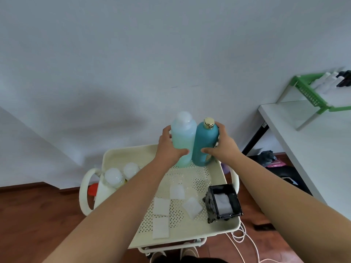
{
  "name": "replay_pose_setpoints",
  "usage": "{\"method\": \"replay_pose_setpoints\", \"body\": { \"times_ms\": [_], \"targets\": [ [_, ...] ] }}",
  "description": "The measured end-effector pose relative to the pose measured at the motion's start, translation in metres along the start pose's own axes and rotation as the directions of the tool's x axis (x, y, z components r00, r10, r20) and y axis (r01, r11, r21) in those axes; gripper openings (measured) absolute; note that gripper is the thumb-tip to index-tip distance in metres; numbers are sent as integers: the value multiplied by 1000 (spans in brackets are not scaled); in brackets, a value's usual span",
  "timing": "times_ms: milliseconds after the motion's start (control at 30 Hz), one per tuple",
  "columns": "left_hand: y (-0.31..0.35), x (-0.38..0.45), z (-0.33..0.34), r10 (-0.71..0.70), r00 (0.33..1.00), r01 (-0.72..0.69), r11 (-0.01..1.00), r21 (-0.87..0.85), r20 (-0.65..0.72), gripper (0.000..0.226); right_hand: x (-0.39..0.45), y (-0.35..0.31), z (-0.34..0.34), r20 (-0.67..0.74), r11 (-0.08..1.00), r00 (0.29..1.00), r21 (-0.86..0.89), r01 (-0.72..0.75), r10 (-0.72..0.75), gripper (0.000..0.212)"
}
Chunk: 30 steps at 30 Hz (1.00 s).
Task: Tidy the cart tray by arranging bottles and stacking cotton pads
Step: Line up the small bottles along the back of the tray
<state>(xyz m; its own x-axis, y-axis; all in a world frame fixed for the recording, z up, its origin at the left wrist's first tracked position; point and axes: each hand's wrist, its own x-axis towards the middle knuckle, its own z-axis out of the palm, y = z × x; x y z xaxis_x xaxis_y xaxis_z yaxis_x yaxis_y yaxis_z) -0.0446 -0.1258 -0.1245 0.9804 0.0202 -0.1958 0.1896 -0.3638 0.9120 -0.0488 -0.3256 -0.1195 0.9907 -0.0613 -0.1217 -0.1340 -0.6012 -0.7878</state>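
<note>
Seat both bottles side by side at the tray's far edge.

Your left hand (169,147) wraps the pale bottle (183,137), your right hand (222,147) wraps the teal bottle (204,143); they touch, upright, on the tray (190,232). Press both bases flat before letting go (tall bottles tip easily), then gather the loose pads (161,205) near the black box (224,203).

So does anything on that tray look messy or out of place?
Yes: four cotton pads lie scattered loose on the cream tray, some askew, instead of stacked in the black box, which already holds some. No spills are visible.
</note>
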Motion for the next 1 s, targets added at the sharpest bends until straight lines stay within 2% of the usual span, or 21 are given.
{"method": "replay_pose_setpoints", "body": {
  "times_ms": [67,100,167,200,233,300,333,400,433,500,600,767,900,1000],
  "targets": [
    [-3,-4,-9,11,999,-12,1000,22,43,99,-11,-2,3,-118,999,993,-20,27,-29,92],
    [-5,-7,-16,27,998,-30,998,46,60,98,-19,-3,5,-210,996,973,-36,85,-91,89],
    [-13,-15,-37,87,993,-97,987,131,76,94,-35,-10,10,-359,950,880,-114,290,-312,70],
    [-17,-20,-50,128,988,-143,970,196,84,88,-42,-16,14,-370,907,829,-148,393,-420,57],
    [-22,-26,-65,167,981,-189,938,289,101,80,-47,-23,19,-324,862,799,-167,479,-506,45],
    [-33,-35,-97,190,970,-240,836,494,150,66,-51,-39,34,-70,776,778,-162,609,-625,24],
    [-38,-39,-112,168,972,-233,798,556,166,61,-51,-47,44,97,751,768,-159,640,-634,18],
    [-50,-45,-135,98,980,-184,768,613,172,58,-49,-62,69,385,749,747,-183,637,-541,22],
    [-56,-48,-143,65,983,-161,760,630,173,59,-47,-67,83,477,749,734,-209,629,-483,29],
    [-67,-52,-151,21,984,-134,738,661,176,61,-44,-74,112,569,740,711,-245,626,-414,44],
    [-79,-54,-148,42,987,-138,699,702,153,63,-42,-77,145,588,733,708,-266,626,-391,52],
    [-91,-50,-140,116,988,-152,693,705,99,56,-36,-73,156,531,705,757,-364,609,-379,40],
    [-90,-39,-129,158,984,-173,702,691,86,56,-21,-72,138,468,718,827,-454,528,-312,34],
    [-80,-26,-116,211,975,-197,703,683,64,54,-15,-71,129,433,597,820,-565,570,-374,30]
  ]
}}
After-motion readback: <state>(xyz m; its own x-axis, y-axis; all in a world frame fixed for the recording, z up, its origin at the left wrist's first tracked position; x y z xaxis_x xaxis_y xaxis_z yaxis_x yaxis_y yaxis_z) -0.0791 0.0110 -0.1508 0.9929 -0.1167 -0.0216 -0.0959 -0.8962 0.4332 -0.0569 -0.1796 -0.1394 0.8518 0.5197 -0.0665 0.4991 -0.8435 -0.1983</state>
